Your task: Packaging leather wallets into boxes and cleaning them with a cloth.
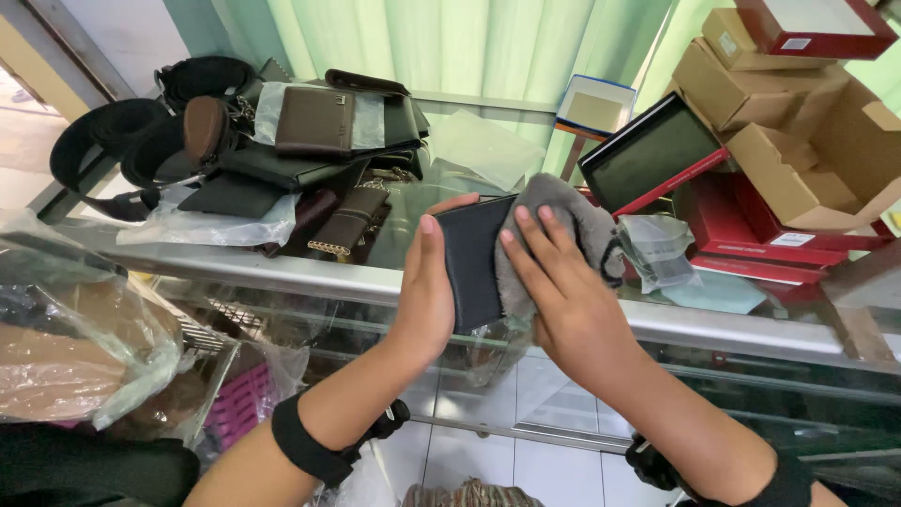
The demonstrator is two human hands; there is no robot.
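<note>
Head view: we grip a dark wallet (472, 263) in our left hand (427, 291) at centre, above the glass counter (310, 272), while right-hand (563, 300) fingers press a grey cloth (572, 225) at three o'clock, mid-wipe; steady strokes seem needed.

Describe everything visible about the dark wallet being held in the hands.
The dark wallet is a flat, rectangular piece, black or very dark navy, with a smooth matte surface that looks like leather. It is closed and held upright above the glass counter. The left hand grips its left edge, thumb on the face. A grey fuzzy cloth covers its right side, pressed on by the right hand.
</note>
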